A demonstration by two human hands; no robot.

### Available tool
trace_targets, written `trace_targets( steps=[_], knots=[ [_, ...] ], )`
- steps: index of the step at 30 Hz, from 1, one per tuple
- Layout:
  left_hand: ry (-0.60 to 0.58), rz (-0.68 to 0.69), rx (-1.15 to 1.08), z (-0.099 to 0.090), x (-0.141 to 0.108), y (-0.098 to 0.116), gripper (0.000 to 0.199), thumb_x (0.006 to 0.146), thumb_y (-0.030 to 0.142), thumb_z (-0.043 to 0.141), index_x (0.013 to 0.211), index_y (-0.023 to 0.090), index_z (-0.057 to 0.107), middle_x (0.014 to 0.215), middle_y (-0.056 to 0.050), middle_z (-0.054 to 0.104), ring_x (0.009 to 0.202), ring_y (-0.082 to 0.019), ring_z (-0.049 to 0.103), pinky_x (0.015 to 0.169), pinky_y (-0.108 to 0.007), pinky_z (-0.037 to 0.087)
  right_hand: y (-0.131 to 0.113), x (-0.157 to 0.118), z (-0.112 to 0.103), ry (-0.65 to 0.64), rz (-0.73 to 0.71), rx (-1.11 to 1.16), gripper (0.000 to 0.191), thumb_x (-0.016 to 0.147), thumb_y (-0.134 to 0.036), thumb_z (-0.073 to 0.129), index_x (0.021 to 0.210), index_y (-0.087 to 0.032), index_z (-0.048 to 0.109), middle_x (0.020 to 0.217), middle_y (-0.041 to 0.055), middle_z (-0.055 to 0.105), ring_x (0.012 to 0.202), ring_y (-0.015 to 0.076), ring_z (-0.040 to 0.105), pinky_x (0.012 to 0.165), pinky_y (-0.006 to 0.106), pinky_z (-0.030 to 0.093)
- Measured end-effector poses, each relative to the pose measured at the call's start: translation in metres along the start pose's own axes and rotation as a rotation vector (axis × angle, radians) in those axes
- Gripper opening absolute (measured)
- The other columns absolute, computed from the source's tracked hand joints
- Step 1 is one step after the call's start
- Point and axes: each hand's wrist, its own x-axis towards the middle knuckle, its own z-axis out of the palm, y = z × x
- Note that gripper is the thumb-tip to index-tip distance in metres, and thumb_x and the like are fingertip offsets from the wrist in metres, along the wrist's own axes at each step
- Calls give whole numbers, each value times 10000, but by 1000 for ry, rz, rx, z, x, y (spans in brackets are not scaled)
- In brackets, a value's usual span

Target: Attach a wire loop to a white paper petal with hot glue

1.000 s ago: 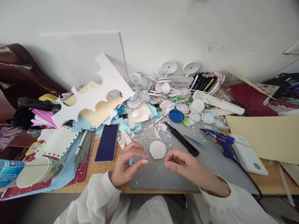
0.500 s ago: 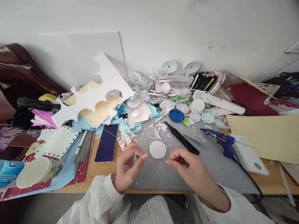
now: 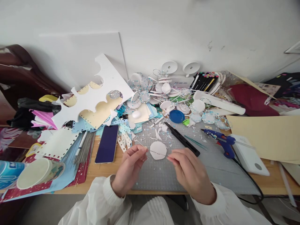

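Observation:
A thin, dark, twisted wire (image 3: 158, 153) is stretched between my hands, across the front of a white round disc (image 3: 158, 148). My left hand (image 3: 131, 165) pinches one end between thumb and fingertips, just left of the disc. On the other side, my right hand (image 3: 191, 175) has its fingertips closed on the wire. The disc lies on a grey cutting mat (image 3: 154, 178); whether the wire touches it I cannot tell. Behind the right hand lie a black utility knife (image 3: 181, 139) and teal tweezers (image 3: 196, 142).
A blue glue gun (image 3: 222, 142) rests by a white box (image 3: 250, 156) at right. To the left are a phone (image 3: 107, 144), a bundle of thin wires (image 3: 85, 150) and a paper cup (image 3: 35, 173). White discs with beaded wire (image 3: 144, 82) pile up behind, among scraps.
My left hand has rolled inward and its fingers have closed up. My right hand has turned with its knuckles upward. The wire has risen in view and now crosses the disc.

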Motion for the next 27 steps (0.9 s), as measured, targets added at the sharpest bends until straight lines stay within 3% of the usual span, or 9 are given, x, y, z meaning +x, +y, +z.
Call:
trace_targets(
  steps=[6,12,18,22,27],
  knots=[
    [63,167,210,-2,-2,1,257,744,382,779,704,167,645,695,14,551,689,-101,445,682,-234,373,4,2,-3,-170,245,214,113,929,-123,524,892,-222,563,804,27,640,712,155,608,649,273,505],
    [7,309,411,-6,0,3,225,804,368,721,714,181,631,721,6,569,707,-120,477,669,-245,382,6,2,-7,-246,370,309,115,903,-136,564,822,-217,554,748,-6,593,634,120,552,546,226,447],
    [-155,411,622,-6,0,15,240,866,348,643,706,176,595,683,0,533,664,-125,468,627,-255,377,4,1,-17,-143,188,253,171,888,-65,570,809,-212,535,778,9,608,716,129,586,654,247,478],
    [-365,431,734,-9,0,27,238,911,316,571,715,182,569,689,-19,539,680,-143,489,641,-273,391,3,3,-29,-185,48,238,169,876,-44,575,832,-206,554,776,21,617,720,128,586,666,246,488],
    [-620,358,830,-13,2,41,287,938,310,508,679,193,546,677,-35,531,679,-161,496,648,-294,401,3,7,-37,-254,-11,246,178,896,-68,552,790,-210,548,715,11,609,646,121,555,601,238,459]
  ],
)
